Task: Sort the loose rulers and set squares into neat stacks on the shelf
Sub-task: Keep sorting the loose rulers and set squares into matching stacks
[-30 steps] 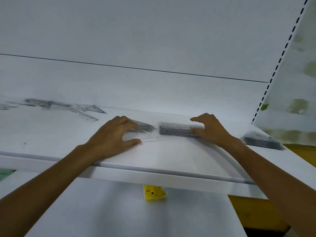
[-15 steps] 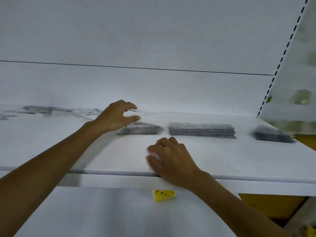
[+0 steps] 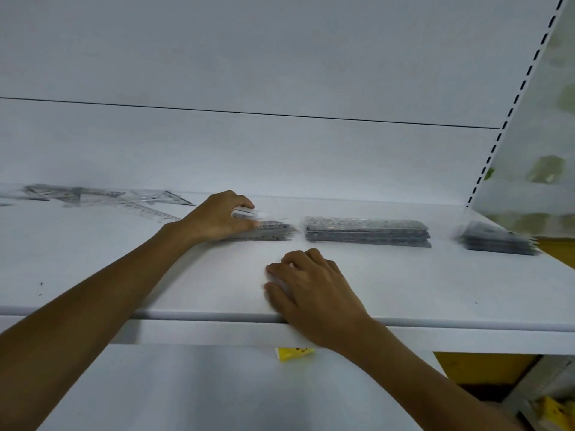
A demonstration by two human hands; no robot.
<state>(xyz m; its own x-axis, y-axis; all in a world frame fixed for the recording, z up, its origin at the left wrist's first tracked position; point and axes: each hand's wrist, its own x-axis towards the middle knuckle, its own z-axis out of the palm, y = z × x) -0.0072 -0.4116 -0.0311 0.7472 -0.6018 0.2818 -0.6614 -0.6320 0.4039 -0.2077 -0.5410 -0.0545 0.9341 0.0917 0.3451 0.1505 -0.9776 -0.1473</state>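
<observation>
My left hand (image 3: 217,217) pinches a clear plastic piece (image 3: 245,211) just above the small stack (image 3: 270,233) on the shelf (image 3: 93,259), while my right hand (image 3: 311,287) rests there, fingers loose, holding nothing.

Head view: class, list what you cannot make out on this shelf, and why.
All head view.
Clear piece in the left hand: fingers cover most; ruler or set square unclear.
Loose pile: blurred, cut by the left edge.
Right-end stack: motion blur; count unreadable.
Yellow item: front edge of the shelf hides most.
</observation>
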